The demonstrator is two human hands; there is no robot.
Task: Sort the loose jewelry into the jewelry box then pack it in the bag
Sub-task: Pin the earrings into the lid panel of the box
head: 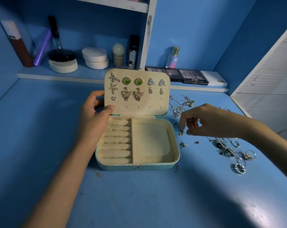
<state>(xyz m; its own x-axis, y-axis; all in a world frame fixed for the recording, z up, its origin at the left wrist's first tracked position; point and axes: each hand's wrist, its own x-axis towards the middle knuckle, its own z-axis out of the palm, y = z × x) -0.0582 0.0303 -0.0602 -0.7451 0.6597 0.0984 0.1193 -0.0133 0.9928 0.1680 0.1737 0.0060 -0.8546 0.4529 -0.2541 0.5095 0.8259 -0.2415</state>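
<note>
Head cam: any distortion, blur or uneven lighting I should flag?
Head view: wide-angle skews the shelf edge; dim blue cast; shadow on the table in front of the jewelry box, pale sheen lower right; lid earrings sharp, rings at right soft.

Left hand (93,112) holds lid (139,105) open; right hand (203,120) hovers over earring (181,133).

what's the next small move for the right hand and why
Probably pinch the small gold earring at the right hand's fingertips and lift it: the left hand holds the lid upright, and its panel has free holes.
</note>
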